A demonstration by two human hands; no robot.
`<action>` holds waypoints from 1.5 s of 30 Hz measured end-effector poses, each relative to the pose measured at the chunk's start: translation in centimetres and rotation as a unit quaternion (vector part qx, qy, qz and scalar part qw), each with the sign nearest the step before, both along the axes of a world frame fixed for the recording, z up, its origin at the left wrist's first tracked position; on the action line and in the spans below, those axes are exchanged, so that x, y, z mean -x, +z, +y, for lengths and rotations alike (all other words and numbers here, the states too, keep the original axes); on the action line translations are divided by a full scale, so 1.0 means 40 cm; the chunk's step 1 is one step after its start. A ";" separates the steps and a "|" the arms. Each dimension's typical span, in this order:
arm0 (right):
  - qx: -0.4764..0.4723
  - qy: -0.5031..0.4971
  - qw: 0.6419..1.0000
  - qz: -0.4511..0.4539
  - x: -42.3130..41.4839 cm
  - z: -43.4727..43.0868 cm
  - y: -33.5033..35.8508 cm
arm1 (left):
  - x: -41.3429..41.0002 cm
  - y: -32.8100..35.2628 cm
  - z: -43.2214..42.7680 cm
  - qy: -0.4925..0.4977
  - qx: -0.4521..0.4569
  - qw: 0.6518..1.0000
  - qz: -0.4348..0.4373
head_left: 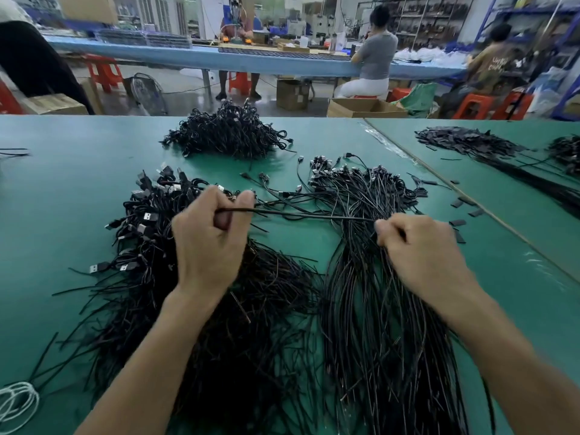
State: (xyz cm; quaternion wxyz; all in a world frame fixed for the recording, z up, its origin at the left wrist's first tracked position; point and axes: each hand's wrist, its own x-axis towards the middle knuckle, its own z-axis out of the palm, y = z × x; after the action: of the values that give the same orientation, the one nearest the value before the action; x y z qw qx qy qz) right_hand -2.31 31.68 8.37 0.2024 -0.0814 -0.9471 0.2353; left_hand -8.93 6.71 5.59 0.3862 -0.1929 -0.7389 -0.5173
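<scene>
A thin black cable [314,215] is stretched level between my hands above the green table [62,215]. My left hand [208,243] grips one end in curled fingers, thumb on top. My right hand [420,249] pinches the other end with its fingers curled. Below my left hand lies a big heap of black cables with USB plugs [147,221]. Under my right hand spreads a second heap of black cables [370,277], its small connectors pointing away from me.
A third tangled pile of cables [229,133] lies further back. Black sleeve pieces [464,141] are heaped on the right table, some scattered near the seam. A white cord coil [15,403] sits bottom left. People sit at a blue bench beyond.
</scene>
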 end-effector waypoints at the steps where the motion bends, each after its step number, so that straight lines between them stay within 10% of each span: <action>1: -0.010 -0.034 0.999 -0.013 0.009 0.025 -0.010 | -0.013 0.014 -0.013 0.011 -0.001 1.000 0.022; 6: -0.121 0.033 0.967 -0.222 0.005 0.027 -0.039 | -0.063 0.041 -0.027 -0.009 0.153 0.987 -0.043; 11: 0.103 0.332 0.918 -0.191 -0.035 -0.090 -0.023 | -0.089 0.017 0.012 0.020 0.352 0.928 -0.125; 23: 0.303 0.157 0.916 0.212 -0.009 -0.092 0.025 | -0.093 0.025 -0.017 -0.177 0.137 0.951 -0.214; 29: 0.192 0.200 0.960 0.033 -0.003 -0.119 0.002 | -0.147 0.057 -0.001 -0.501 0.035 0.778 -0.377; 32: 0.160 0.272 0.947 -0.057 -0.017 -0.140 -0.013 | -0.159 0.063 0.019 -0.536 -0.086 0.747 -0.384; 38: 0.125 0.353 0.913 -0.160 -0.058 -0.163 -0.028 | -0.130 0.025 0.046 -0.412 -0.259 0.816 -0.311; 42: 0.077 0.362 0.921 -0.120 -0.077 -0.169 -0.002 | -0.114 -0.004 0.056 -0.231 -0.090 0.937 -0.247; 45: 0.098 0.302 0.948 -0.015 -0.067 -0.159 0.027 | -0.120 -0.001 0.051 -0.300 -0.007 0.913 -0.277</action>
State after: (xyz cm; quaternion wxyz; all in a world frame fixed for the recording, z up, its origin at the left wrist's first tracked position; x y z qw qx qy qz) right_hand 0.38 25.32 9.47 0.0982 0.1858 -0.9027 0.3754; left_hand -4.14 8.73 5.54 -0.0054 -0.2516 -0.7199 -0.6468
